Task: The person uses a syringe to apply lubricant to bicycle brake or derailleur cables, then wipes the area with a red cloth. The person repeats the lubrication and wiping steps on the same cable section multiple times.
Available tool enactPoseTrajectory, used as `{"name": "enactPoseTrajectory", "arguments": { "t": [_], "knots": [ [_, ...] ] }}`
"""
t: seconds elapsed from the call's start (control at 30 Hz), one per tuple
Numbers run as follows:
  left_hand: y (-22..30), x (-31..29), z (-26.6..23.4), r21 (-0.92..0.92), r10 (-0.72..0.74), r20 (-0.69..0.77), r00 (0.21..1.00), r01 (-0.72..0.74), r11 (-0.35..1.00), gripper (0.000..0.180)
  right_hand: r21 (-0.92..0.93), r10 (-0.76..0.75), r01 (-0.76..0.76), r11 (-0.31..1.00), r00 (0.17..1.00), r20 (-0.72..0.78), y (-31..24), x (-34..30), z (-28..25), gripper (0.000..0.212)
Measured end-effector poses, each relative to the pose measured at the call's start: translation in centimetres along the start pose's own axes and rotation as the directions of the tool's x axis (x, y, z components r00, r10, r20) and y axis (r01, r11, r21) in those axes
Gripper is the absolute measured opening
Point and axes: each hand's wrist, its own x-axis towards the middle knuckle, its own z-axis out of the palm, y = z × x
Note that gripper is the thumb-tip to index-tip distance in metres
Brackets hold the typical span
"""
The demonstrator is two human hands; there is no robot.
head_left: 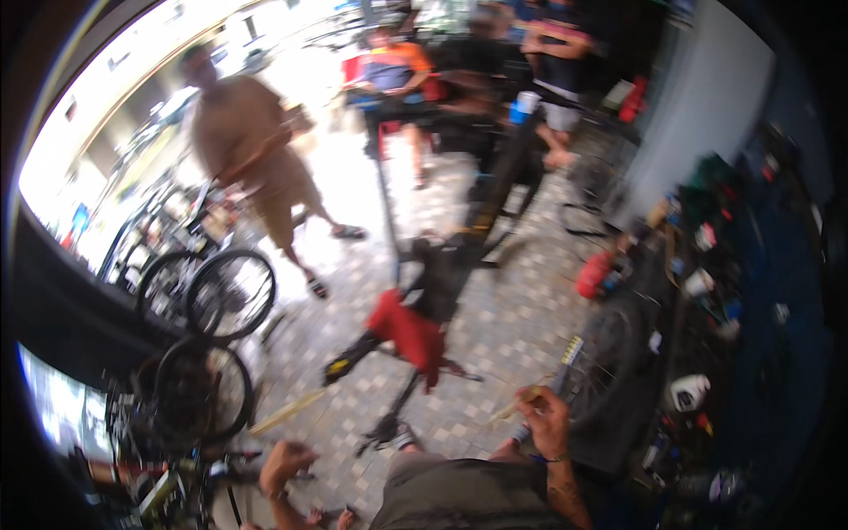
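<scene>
At the lower right of the blurred view, the person's right hand [546,417] is raised beside a black tyred bicycle wheel [609,353], its fingers curled shut around a thin pale stick-like tool [523,404] that pokes out to the left; what sort of tool it is cannot be made out. The wheel stands just to the right of that hand, against a cluttered dark workbench [751,336], and the hand is close to its rim without clearly touching it.

The left hand [284,461] hangs lower, near the person's knee, loosely closed into a fist; whether it holds anything cannot be told. A long pale strip [287,412] lies on the tiled floor [512,309] just above it.

In the middle a repair stand [389,203] carries a dark frame with a red rag [408,334] draped on it. 2 other wheels [208,291] lean at the left, and several people stand or sit farther back.

As for progress, the work on the wheel looks to be in its middle: the tool is in hand and near the wheel, but nothing shows a finished or refitted part.
</scene>
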Motion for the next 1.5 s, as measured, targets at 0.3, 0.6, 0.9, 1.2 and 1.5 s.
{"name": "enactPoseTrajectory", "arguments": {
  "t": [0.3,0.6,0.9,1.2,1.5],
  "knots": [
    [36.9,2.7,28.3,0.129,0.535,0.26,0.804,-0.578,0.806,0.016,-0.167,-0.179,0.12,0.979,0.896,-0.406,1.6,-1.8,-24.9,0.02],
    [57.4,5.2,61.5,-0.193,0.669,0.652,0.356,-0.775,0.602,0.014,-0.056,-0.022,-0.035,0.998,0.62,-0.784,3.0,-14.0,-30.4,0.024],
    [49.9,-0.4,80.7,-0.083,0.301,0.952,0.05,-0.906,0.414,0.013,0.16,0.184,-0.111,0.981,0.257,-0.949,3.7,-21.9,-27.4,0.022],
    [51.2,-4.0,86.2,-0.19,0.67,0.718,-0.188,-0.979,-0.071,0.018,0.206,0.207,-0.021,0.978,0.061,-0.977,3.1,-24.9,-26.3,0.022],
    [48.9,-1.3,88.8,0.113,0.421,0.902,-0.099,-0.886,-0.45,0.024,0.09,0.096,-0.051,0.995,0.139,-0.986,3.0,-24.5,-29.1,0.02]
  ]
}}
